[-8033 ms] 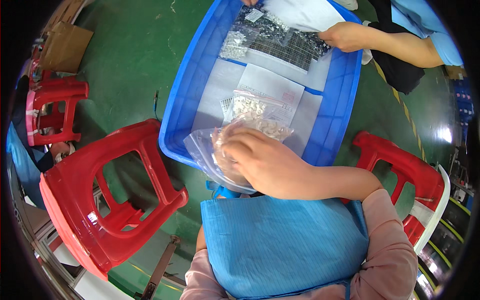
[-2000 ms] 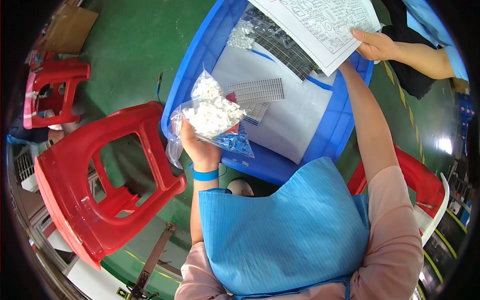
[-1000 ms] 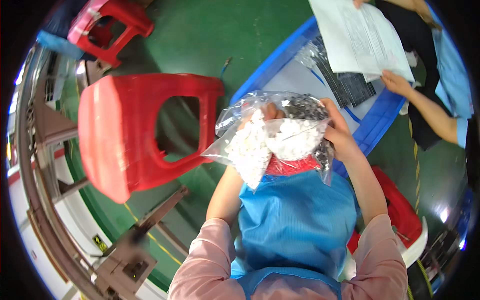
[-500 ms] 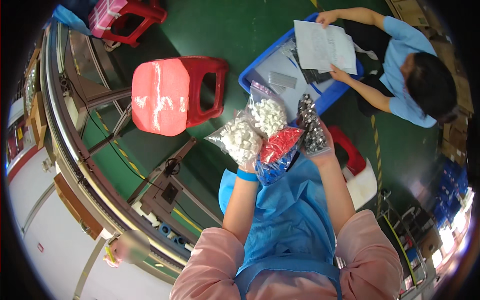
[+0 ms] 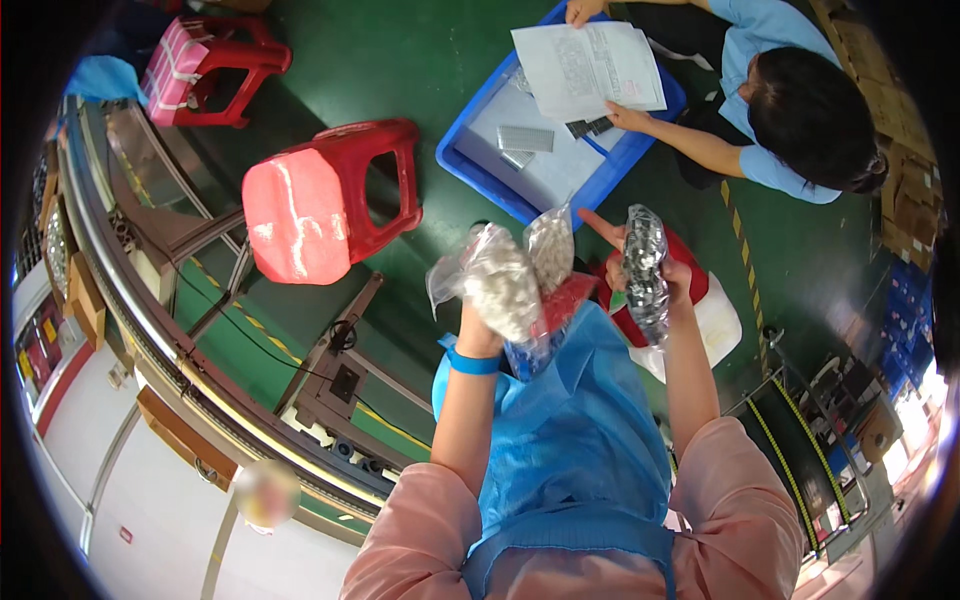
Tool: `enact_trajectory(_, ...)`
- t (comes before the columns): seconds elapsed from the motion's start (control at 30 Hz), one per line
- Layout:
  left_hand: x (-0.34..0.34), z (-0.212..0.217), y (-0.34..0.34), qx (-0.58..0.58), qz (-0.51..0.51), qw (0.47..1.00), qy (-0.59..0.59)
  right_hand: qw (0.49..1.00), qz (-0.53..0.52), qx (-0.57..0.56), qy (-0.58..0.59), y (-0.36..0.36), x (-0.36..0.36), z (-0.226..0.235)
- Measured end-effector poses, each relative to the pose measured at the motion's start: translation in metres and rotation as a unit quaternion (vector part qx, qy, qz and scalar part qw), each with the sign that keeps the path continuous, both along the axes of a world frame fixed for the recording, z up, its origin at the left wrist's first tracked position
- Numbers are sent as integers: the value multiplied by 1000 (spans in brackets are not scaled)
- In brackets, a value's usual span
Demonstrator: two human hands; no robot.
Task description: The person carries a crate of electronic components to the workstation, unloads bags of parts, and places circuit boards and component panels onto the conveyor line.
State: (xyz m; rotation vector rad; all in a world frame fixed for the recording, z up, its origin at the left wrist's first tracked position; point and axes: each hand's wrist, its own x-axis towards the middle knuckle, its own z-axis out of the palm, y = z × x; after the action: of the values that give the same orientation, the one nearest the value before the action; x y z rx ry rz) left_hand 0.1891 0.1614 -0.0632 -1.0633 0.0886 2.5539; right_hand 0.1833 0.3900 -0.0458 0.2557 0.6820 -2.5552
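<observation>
My left hand, with a blue band at the wrist, supports a cluster of clear plastic bags; most of its fingers are hidden beneath them. A bag of small white parts lies in front, beside a second bag of white parts. Partly covered below are a bag of red parts and a bag of blue parts. My right hand grips a clear bag of dark, shiny parts, held upright and apart from the others. Fingers show on that bag's left side, one stretched out leftward.
Ahead is a blue tub holding clear strips. A co-worker at the right holds paper sheets over it. Red stools stand ahead-left, and a red-and-white seat is right of my hands. A curved conveyor runs along the left.
The dark-parts bag has moved away from the other bags, turned more upright in my right hand. The white bags have tilted and now cover more of the red and blue ones.
</observation>
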Motion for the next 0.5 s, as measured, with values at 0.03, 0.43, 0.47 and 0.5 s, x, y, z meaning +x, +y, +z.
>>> enact_trajectory(0.03,-18,21,11,-315,-181,922,135,999,23,-35,34,5,-7,-7)
enact_trajectory(0.43,-35,-34,29,-692,-234,640,240,938,232,213,143,-17,-39,-9)
enact_trajectory(0.47,-36,-34,28,-677,-278,645,221,934,236,206,171,-15,-38,-12)
enact_trajectory(0.5,-38,-35,28,-661,-320,648,202,929,239,200,200,-14,-39,-14)
